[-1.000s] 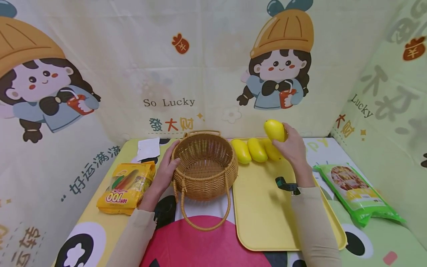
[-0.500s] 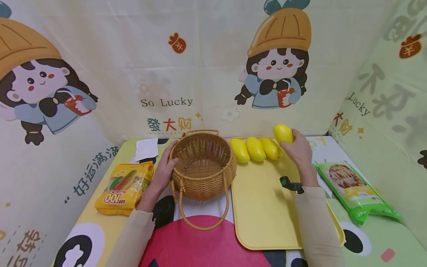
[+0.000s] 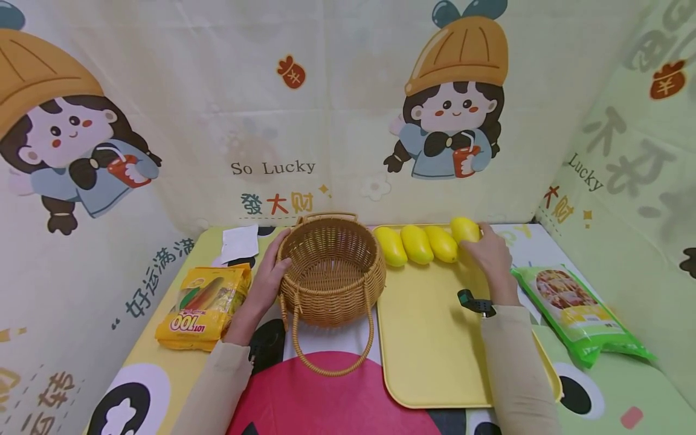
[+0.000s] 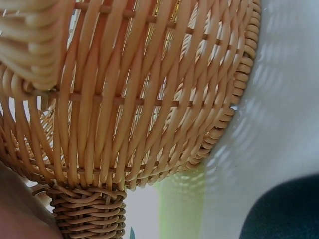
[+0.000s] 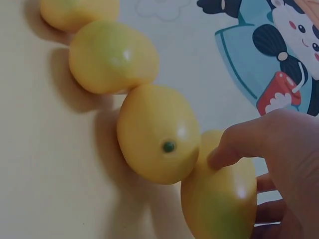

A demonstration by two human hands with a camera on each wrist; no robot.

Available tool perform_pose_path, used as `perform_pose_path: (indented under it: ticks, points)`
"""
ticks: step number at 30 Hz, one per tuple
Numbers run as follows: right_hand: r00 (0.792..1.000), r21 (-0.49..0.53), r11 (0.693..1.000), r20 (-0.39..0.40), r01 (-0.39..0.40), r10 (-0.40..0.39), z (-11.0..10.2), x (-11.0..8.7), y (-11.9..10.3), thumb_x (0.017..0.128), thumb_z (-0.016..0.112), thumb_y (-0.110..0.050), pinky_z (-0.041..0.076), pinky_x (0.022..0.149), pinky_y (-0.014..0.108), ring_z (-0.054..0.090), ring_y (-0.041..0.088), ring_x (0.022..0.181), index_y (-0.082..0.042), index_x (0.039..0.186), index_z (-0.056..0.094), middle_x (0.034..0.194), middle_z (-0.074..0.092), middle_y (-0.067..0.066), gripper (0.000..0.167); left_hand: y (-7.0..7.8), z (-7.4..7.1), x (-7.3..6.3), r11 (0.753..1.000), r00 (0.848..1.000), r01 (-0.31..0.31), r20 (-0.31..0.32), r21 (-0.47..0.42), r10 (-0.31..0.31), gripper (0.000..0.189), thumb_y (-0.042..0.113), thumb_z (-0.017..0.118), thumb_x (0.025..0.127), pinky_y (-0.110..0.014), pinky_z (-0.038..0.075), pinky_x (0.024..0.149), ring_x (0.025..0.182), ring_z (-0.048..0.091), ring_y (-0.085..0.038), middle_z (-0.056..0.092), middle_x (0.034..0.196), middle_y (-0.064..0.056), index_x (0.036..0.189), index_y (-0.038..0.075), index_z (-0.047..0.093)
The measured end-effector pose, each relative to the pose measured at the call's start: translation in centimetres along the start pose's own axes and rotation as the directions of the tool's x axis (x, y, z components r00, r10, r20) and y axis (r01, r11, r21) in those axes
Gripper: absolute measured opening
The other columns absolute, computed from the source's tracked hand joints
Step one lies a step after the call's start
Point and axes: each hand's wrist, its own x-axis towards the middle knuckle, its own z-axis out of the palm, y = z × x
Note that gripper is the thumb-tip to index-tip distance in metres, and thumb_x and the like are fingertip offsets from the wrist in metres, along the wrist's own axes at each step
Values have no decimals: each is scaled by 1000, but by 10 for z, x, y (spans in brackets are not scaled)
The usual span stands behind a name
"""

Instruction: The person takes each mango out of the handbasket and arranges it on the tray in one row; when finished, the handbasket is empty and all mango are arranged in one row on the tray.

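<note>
A brown wicker basket [image 3: 326, 305] stands left of centre in the head view, its interior bare and a looped handle hanging down in front. My left hand [image 3: 264, 279] holds its left side near the rim. At the far edge of the yellow tray [image 3: 429, 344], three yellow mangoes [image 3: 416, 244] lie in a row beside the basket. With my right hand [image 3: 492, 257] I grip another mango [image 3: 464, 229] at the right end of that row. The right wrist view shows my thumb on this mango [image 5: 219, 199], close against its neighbour; some fingers are hidden behind it.
Left of the basket lies a yellow snack bag [image 3: 203, 305], with a white paper packet [image 3: 240, 243] behind it. A green-edged food packet [image 3: 576, 311] lies right of the tray. A patterned cloth wall [image 3: 348, 139] rises directly behind the tray and basket.
My right hand has carried its mango rightward and then down, from above the row to its right end. The left hand keeps its hold on the basket.
</note>
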Motion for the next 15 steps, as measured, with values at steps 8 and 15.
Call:
perform_pose_path:
  ticks: [8, 15]
  points:
    - [995, -46, 999, 98, -13, 18, 0, -1, 5, 88, 50, -39, 44, 92, 61, 50, 46, 116, 2, 151, 32, 146, 43, 32, 77, 0, -1, 0, 1000, 1000, -6, 0, -5, 6, 64, 12, 40, 98, -67, 32, 112, 146, 28, -45, 21, 163, -17, 159, 11, 19]
    - [996, -36, 999, 85, -18, 21, 2, 1, 7, 90, 46, -44, 41, 101, 64, 47, 48, 126, 0, 153, 30, 150, 40, 30, 79, 1, -1, -1, 1000, 1000, -11, 1, -8, 11, 64, 13, 41, 98, -66, 33, 113, 146, 28, -45, 21, 163, -16, 159, 12, 19]
